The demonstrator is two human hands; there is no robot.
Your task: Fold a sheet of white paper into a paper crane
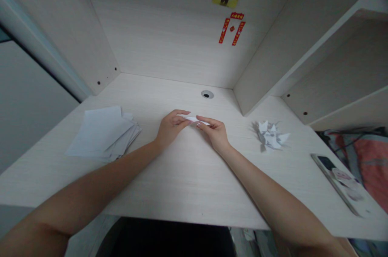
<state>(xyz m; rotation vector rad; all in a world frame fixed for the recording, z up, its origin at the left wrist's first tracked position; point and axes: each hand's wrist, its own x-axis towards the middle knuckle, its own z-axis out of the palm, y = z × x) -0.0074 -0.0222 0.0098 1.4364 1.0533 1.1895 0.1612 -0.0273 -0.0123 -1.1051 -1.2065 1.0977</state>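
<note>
A small folded piece of white paper (192,119) is held between my two hands, just over the middle of the desk. My left hand (172,126) pinches its left end between thumb and fingers. On the right end, my right hand (216,131) grips it the same way, the thumb close to the left thumb. Part of the paper is hidden behind the fingers, so its full shape does not show.
A loose stack of white paper sheets (100,133) lies on the desk (182,184) at the left. Several folded paper pieces (270,135) are heaped at the right. A phone (339,184) lies near the right edge. A round cable hole (207,94) sits at the back.
</note>
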